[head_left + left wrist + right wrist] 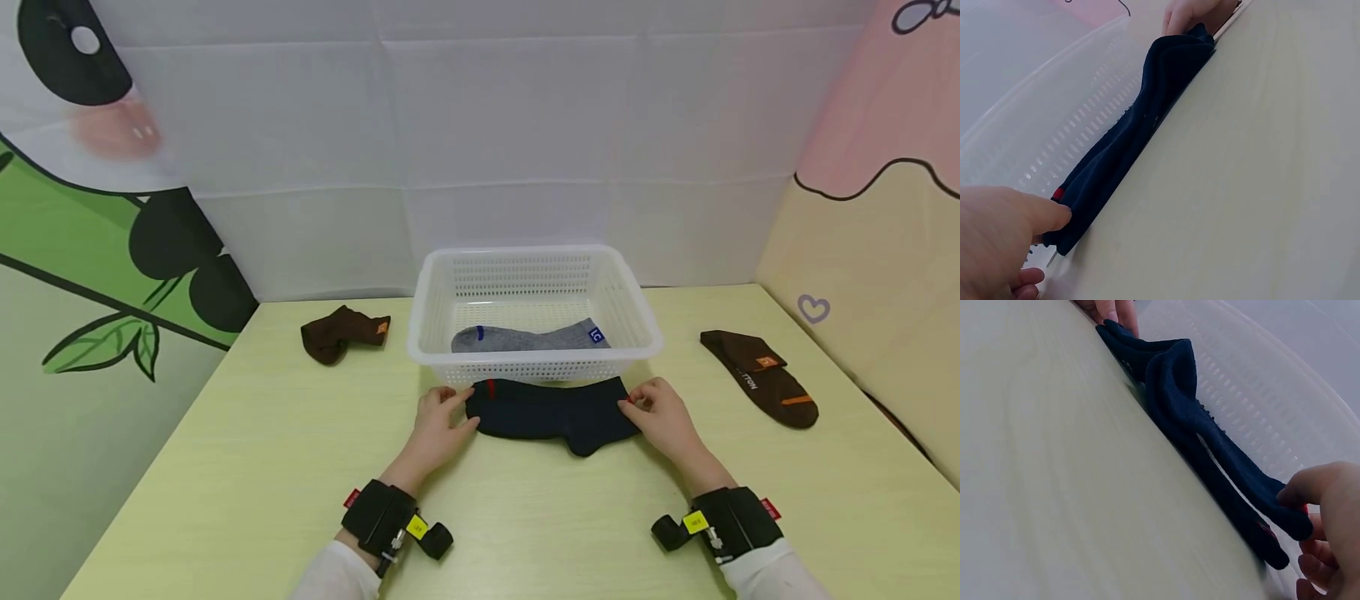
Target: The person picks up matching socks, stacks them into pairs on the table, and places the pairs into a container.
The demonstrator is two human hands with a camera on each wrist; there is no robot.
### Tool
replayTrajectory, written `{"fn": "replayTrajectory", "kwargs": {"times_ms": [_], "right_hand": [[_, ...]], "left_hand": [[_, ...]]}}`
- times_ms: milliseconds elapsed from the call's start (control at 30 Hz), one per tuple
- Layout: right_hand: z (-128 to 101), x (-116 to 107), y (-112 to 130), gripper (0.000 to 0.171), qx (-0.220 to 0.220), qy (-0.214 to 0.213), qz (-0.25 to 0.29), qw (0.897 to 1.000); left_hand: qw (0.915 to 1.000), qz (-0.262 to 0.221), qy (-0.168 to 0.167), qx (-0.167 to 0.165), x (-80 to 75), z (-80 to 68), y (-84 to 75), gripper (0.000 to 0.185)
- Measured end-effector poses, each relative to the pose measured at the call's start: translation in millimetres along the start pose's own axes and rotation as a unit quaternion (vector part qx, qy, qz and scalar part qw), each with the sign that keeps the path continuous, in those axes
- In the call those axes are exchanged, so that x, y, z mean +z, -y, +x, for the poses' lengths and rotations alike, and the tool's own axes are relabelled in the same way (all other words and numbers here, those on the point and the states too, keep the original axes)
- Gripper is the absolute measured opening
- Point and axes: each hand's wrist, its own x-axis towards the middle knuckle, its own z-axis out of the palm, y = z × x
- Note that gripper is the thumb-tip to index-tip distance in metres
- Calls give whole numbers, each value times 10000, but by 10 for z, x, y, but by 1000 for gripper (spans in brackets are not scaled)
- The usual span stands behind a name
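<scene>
A navy pair of socks (551,410) lies sideways across the table in front of a white basket (420,333). My left hand (438,429) is at its left end, beside a red stripe. In the left wrist view the thumb (1054,215) presses on that end, the fingers behind it partly hidden. With thumb and fingers, my right hand (663,421) pinches the right end, where a bit of red shows. From the right wrist, two layers of sock (1229,472) appear, the upper one raised from the lower at the pinched end. The heel bulges toward me.
Inside the basket lies a grey sock (525,339) with blue marks. A crumpled brown sock (341,333) sits on the table at the left, and a flat brown sock (761,379) at the right. A fabric backdrop (510,125) stands behind the table.
</scene>
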Motion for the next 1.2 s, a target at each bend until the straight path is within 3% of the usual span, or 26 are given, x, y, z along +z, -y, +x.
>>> {"fn": "replayTrajectory", "kwargs": {"times_ms": [233,433,633,867,1067,1200], "right_hand": [[16,3,-2,11,118,115,-284,9995],[27,11,2,10,85,144,-338,9993],[13,13,17,27,167,49,-845,9963],[1,10,15,30,126,174,-1085,9939],[-17,18,43,36,294,370,-1202,9916],[-22,26,75,33,276,467,-1202,9913]], "left_hand": [[9997,217,10,-75,-6,-16,-23,40],[9998,133,-112,-48,-15,-16,-24,39],[9985,-103,-374,-393,12,4,-27,34],[9967,160,-456,-654,75,45,-92,34],[9965,499,-306,-604,86,39,-106,31],[9977,382,-404,-378,93,43,-92,27]]}}
